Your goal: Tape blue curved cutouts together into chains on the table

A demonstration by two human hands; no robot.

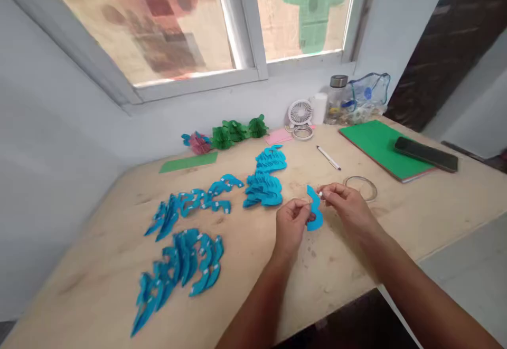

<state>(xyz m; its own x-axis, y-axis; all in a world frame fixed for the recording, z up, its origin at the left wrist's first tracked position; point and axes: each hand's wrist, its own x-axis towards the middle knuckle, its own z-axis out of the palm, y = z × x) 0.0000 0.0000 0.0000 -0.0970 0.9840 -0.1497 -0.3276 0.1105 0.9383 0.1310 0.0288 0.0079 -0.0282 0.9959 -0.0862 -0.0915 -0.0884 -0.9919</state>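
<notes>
My left hand (291,227) pinches the left edge of a blue scalloped paper cutout (316,221), held up just over the table. Close to the cutout's right edge, my right hand (348,207) has its thumb and fingertips closed on a small white piece (320,194), too small to tell its kind. Just beyond my left hand lies a stack of blue paper cutouts (263,189). To the left, two groups of blue folded cutouts (206,198) (184,256) spread over the table, with small white squares on many of them.
A roll of tape (361,188) or similar ring lies beside my right hand. Farther off are a pen (328,158), a phone (425,153) on a green sheet (374,143), a small fan (300,113), a bottle (336,98) and green paper decorations (237,131) along the wall.
</notes>
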